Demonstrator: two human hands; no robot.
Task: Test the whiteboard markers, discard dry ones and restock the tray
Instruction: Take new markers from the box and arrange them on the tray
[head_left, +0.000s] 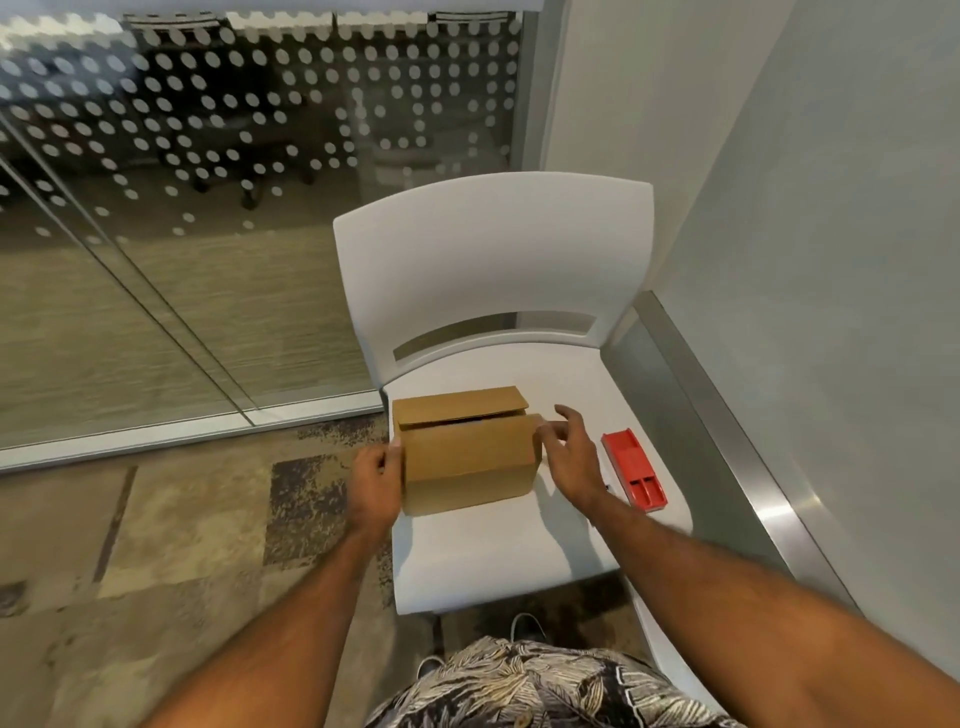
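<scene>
Cardboard, plain brown and matte, makes up the box (467, 457), a squat oblong sitting on the seat of a chair (493, 260). The box's long axis runs left to right across the seat. Its top flaps are not fully shut: the rear one stands a little raised, and a dark slit shows between the two.

The left hand (375, 480) grips the box's left end, thumb on the top corner and fingers curled against the side. The right hand (571, 457) is at the top right corner, its fingers spread wide and lightly bent, the thumb tip touching the flap's edge. Both hands are blurred.

Just right of that hand lies a red tray (634, 473) of smooth plastic, narrow and long, with two grooves at its near end. Its long axis points away from the person, the far end leaning slightly left. It is apart from the box.

The chair is smooth white moulded plastic with a curved back and a slot above the seat. It stands in a corner, with a pale wall (831, 208) and a brushed metal baseboard (727, 441) to the right. A glass partition (208, 156) with frosted dots runs behind and to the left. The carpet (182, 519) is mottled tan and dark.
</scene>
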